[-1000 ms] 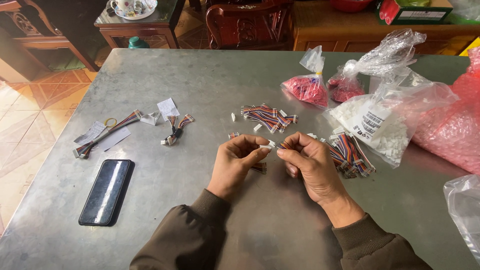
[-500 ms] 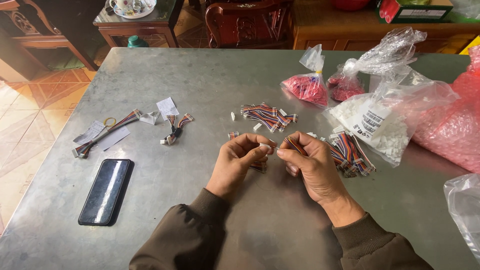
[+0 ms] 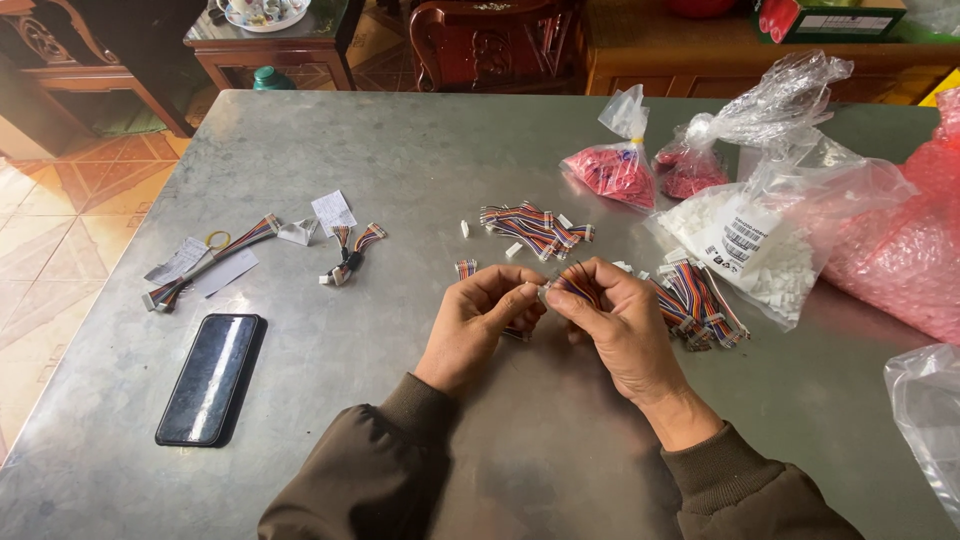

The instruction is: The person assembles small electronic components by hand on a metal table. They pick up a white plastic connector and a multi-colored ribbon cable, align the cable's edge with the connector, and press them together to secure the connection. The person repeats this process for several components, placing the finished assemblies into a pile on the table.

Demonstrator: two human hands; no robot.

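My left hand (image 3: 480, 325) and my right hand (image 3: 615, 320) meet fingertip to fingertip over the middle of the grey metal table (image 3: 400, 150). Between them I pinch a short multicoloured ribbon cable (image 3: 575, 283) and a small white connector (image 3: 540, 292) at its end. The right hand holds the cable, the left fingers grip the connector end. A pile of the same cables (image 3: 530, 225) lies just beyond my hands, and another pile (image 3: 700, 295) lies to the right of my right hand.
A black phone (image 3: 210, 377) lies at the left front. Cables and paper slips (image 3: 215, 255) lie at the left. Clear bags of red parts (image 3: 615, 170), white connectors (image 3: 770, 245) and a pink bubble bag (image 3: 900, 240) crowd the right side. Wooden furniture stands behind.
My two hands have drawn closer together, and the fingertips now touch around the cable end. Nothing else on the table has moved.
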